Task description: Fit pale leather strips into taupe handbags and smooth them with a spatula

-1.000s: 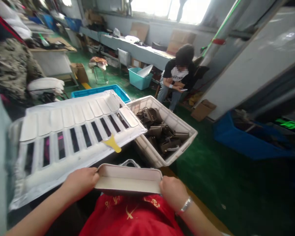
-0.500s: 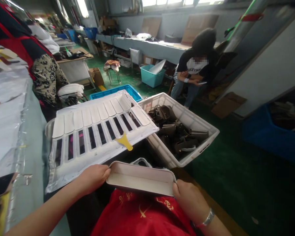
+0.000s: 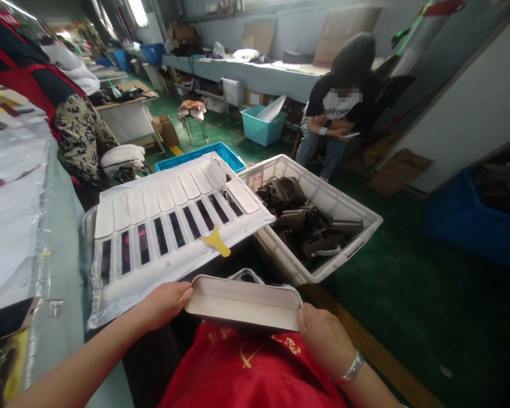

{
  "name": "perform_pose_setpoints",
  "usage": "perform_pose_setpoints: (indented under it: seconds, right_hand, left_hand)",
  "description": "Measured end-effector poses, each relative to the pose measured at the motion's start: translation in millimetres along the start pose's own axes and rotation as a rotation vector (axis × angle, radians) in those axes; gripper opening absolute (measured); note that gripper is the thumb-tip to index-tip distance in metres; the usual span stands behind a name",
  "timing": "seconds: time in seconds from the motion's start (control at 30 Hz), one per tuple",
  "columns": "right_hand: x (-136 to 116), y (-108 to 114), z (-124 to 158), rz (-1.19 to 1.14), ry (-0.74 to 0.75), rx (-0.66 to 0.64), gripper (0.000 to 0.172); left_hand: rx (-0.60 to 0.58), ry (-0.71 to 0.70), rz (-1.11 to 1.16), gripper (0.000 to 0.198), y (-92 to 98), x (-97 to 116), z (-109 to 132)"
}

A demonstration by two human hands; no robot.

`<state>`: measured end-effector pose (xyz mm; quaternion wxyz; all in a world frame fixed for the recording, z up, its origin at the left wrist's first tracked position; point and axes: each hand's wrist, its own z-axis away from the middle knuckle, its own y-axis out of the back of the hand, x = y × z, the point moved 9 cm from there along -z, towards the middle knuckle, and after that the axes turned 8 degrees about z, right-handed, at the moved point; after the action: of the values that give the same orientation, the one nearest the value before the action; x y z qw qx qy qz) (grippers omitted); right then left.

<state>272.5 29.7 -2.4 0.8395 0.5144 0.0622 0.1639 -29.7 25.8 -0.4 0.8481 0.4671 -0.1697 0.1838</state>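
Note:
A long shallow piece with rounded ends, pale inside and dark outside like an unfinished bag body, [image 3: 244, 303] is stretched level over my red apron [image 3: 255, 368]. My left hand [image 3: 168, 303] pinches its left end, and my right hand [image 3: 325, 337] grips the right end. Beyond it lies a white slotted board [image 3: 148, 266] carrying a row of pale rounded strips [image 3: 157, 198]. A yellow spatula-like scraper [image 3: 216, 242] rests on the board's near edge. Just behind the held piece, a clear plastic item [image 3: 246, 276] is partly hidden.
A white crate [image 3: 357, 243] of dark brown bag pieces [image 3: 306, 218] stands right of the board, with a blue crate [image 3: 199, 156] behind. A plastic-covered table [image 3: 63, 226] runs along my left. One person [image 3: 340, 107] sits beyond the crate; another [image 3: 51, 85] stands at left.
Both hands keep hold of the same ends of the piece, which has tipped slightly so less of its inside shows. The view has shifted a little.

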Motion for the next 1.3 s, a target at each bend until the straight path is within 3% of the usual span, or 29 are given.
perform_pose_setpoints:
  seconds: [0.1, 0.23, 0.33, 0.53, 0.67, 0.77, 0.83, 0.97, 1.03, 1.17, 1.3]
  right_hand:
    - [-2, -1, 0, 0.021, 0.036, 0.004, 0.034]
    - [-6, 1, 1, 0.057, 0.089, 0.006, 0.031]
    - [-1, 1, 0, 0.01, 0.046, -0.003, 0.031]
    - [7, -3, -3, -0.097, -0.034, 0.011, 0.034]
    - [3, -3, -2, -0.044, 0.019, 0.031, 0.031]
    - [2, 0, -1, -0.012, 0.057, 0.076, 0.029]
    - [-2, 0, 0, 0.017, 0.115, 0.101, 0.029]
    - [1, 1, 0, -0.051, 0.125, 0.122, 0.031]
    - [6, 0, -1, -0.147, 0.088, 0.106, 0.035]
    - [11, -3, -3, -0.316, 0.024, 0.027, 0.039]
    - [9, -7, -4, -0.375, -0.018, -0.053, 0.04]
  left_hand:
    - [-0.07, 0.011, 0.279, 0.045, -8.5, -7, 0]
    - [-0.179, 0.149, 0.67, 0.061, -25.3, -23, 2]
    - [-0.181, 0.115, 0.61, 0.056, -21.8, -18, 2]
    - [-0.042, 0.013, -0.042, 0.032, 1.8, 0, -1]
    - [-0.028, 0.028, -0.067, 0.03, 0.9, 2, -3]
    - [-0.027, 0.025, -0.039, 0.032, -0.1, 0, -1]
    - [-0.086, 0.03, 0.079, 0.038, -5.5, -4, 0]
    - [-0.302, 0.084, 0.754, 0.058, -27.0, -16, 1]
    - [-0.309, 0.069, 0.92, 0.058, -29.8, -21, -2]
    - [-0.304, 0.038, 0.937, 0.05, -34.9, -27, -10]
    - [-0.257, 0.101, 0.81, 0.049, -37.3, -34, -15]
